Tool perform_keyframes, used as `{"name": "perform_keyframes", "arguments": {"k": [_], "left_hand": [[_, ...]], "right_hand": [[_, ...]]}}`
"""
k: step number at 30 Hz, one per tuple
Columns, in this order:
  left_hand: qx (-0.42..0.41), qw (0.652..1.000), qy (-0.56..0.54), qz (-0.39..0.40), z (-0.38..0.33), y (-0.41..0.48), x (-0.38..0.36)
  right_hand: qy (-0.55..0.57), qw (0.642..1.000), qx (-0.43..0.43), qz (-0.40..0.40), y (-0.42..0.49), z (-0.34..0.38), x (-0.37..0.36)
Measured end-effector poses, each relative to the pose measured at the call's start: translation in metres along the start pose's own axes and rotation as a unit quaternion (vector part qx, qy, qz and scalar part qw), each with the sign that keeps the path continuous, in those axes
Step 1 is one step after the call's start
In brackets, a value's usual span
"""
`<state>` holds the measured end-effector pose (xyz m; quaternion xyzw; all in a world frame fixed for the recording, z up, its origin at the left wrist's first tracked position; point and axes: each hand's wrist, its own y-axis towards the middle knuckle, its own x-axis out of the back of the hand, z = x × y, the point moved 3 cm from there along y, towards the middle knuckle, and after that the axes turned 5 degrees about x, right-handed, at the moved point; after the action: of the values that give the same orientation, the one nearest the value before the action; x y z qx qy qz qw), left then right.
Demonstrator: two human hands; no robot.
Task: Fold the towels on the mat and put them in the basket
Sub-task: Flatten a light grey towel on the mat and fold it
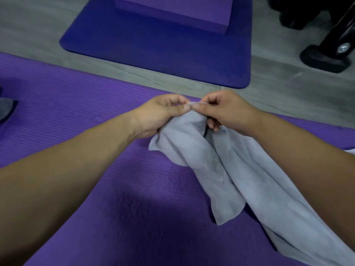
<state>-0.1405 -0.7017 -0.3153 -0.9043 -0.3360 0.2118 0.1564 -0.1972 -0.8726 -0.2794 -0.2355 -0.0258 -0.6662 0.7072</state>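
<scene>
Beyond the purple mat (76,116), where left hand (159,114) and right hand (228,112) pinch the grey towel (240,169), lies a blue mat (153,47).

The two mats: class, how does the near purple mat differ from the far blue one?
The purple mat is lighter and ribbed; the blue mat is darker and smooth. The purple mat carries a grey towel; the blue mat carries a purple block. Both lie flat on the floor.
</scene>
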Motion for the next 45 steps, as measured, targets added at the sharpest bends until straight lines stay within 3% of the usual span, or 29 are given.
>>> {"name": "perform_keyframes", "arguments": {"k": [5, 9, 11, 14, 17, 21, 26, 31, 34, 36, 41, 45], "left_hand": [[0.163, 0.978, 0.096, 0.088, 0.018, -0.021, 0.025], [0.165, 0.976, 0.136, 0.038, 0.008, -0.032, 0.065], [0.115, 0.990, 0.076, -0.028, 0.004, -0.037, 0.078], [0.054, 0.995, -0.019, -0.077, 0.000, -0.042, 0.080], [0.039, 0.997, -0.009, -0.069, -0.005, -0.048, 0.075], [0.072, 0.997, 0.034, -0.007, -0.010, -0.066, 0.090], [0.037, 0.994, -0.100, 0.006, 0.020, -0.075, 0.106], [0.002, 0.994, -0.080, -0.070, 0.054, -0.088, 0.095], [-0.018, 0.989, -0.093, -0.114, 0.055, -0.096, 0.100], [0.011, 0.986, -0.115, -0.121, 0.064, -0.103, 0.104], [0.108, 0.990, -0.094, 0.004, 0.116, -0.122, 0.085], [0.103, 0.960, -0.251, -0.073, 0.134, -0.139, 0.088]], "right_hand": [[0.020, 0.995, 0.000, -0.097, 0.005, -0.010, 0.006], [0.029, 0.980, -0.048, -0.189, 0.006, -0.031, 0.014], [-0.007, 0.981, -0.072, -0.179, 0.008, -0.033, 0.010], [0.002, 0.992, -0.032, -0.121, 0.020, -0.009, -0.018], [0.039, 0.999, 0.027, -0.019, 0.037, 0.026, -0.058], [0.029, 0.995, 0.010, 0.090, 0.054, 0.044, -0.091], [0.049, 0.998, 0.001, 0.029, 0.072, 0.041, -0.107], [0.022, 0.995, -0.009, 0.092, 0.075, 0.045, -0.136], [0.034, 0.997, -0.003, 0.074, 0.083, 0.052, -0.144], [0.063, 0.997, 0.001, 0.044, 0.090, 0.057, -0.146], [0.082, 0.997, -0.011, 0.004, 0.105, 0.066, -0.154], [0.083, 0.994, -0.030, -0.065, 0.123, 0.055, -0.148]]}}
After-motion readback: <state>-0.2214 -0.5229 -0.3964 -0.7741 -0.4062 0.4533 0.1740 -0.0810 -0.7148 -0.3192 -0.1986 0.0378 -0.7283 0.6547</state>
